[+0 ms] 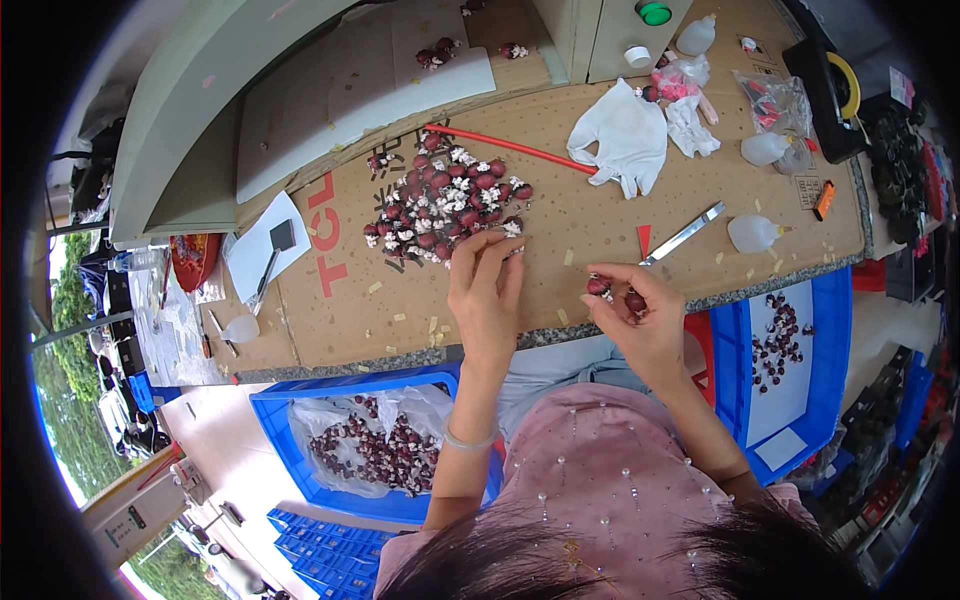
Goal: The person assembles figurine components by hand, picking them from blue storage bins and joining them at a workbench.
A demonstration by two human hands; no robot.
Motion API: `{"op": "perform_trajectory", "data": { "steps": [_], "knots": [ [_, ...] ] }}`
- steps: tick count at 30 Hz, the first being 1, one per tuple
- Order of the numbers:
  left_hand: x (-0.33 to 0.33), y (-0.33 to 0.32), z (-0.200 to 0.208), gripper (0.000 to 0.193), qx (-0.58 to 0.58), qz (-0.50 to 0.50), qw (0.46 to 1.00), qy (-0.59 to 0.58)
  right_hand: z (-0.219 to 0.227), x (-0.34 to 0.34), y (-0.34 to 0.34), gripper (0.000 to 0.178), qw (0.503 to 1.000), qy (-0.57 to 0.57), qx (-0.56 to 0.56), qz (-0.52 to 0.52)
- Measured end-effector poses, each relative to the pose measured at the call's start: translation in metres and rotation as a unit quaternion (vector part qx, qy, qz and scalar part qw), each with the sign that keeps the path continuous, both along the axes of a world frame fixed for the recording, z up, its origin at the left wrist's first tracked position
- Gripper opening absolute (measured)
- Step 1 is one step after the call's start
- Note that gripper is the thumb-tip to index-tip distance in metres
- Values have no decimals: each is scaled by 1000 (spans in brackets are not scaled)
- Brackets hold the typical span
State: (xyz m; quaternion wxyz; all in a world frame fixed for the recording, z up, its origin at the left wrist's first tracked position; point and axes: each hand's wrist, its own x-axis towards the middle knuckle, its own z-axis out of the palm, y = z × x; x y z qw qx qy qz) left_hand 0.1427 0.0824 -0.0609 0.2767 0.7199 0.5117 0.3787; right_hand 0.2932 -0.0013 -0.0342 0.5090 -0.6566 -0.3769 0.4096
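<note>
Dark red pieces (pixel 615 292), pinched upright

A pile of beads (pixel 445 205) is spread on the table (pixel 600 250) at 11 o'clock from the left hand (pixel 487 290). A glove (pixel 625 135) is laid at 12 o'clock from the right hand (pixel 640 320), a blade (pixel 685 233) just beyond it. Bins are set below the table edge: one (pixel 290 420) at 7 o'clock, one (pixel 830 350) at 3 o'clock.

There is one view only, from a fisheye camera on the person's head, looking steeply down over hair and chest onto the table (pixel 600 225) ahead. It sits close: the left hand (pixel 486 290) and right hand (pixel 640 320) fill the middle. Edges bend near the round dark rim, where blue bins (pixel 820 380) and floor curve away.
</note>
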Motion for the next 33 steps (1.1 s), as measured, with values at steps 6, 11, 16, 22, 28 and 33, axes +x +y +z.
{"op": "perform_trajectory", "data": {
  "steps": [6,11,16,22,28,33],
  "knots": [
    [-9,-9,7,13,-78,44,979,-183,1,-2,1,33,980,-178,90,2],
    [-13,-20,24,14,-261,4,863,-433,3,-3,-1,36,976,-192,101,-13],
    [-10,-34,25,30,-345,-58,821,-452,4,-4,-2,36,979,-185,90,-8],
    [-10,-40,23,40,-380,-102,813,-429,1,-3,-4,34,989,-132,64,-13],
    [-8,-43,26,41,-352,-98,849,-383,-1,-3,-4,30,999,-26,26,-20],
    [-4,-42,31,39,-361,-89,839,-397,-5,-1,-6,33,1000,-26,14,-2]
  ]
}}
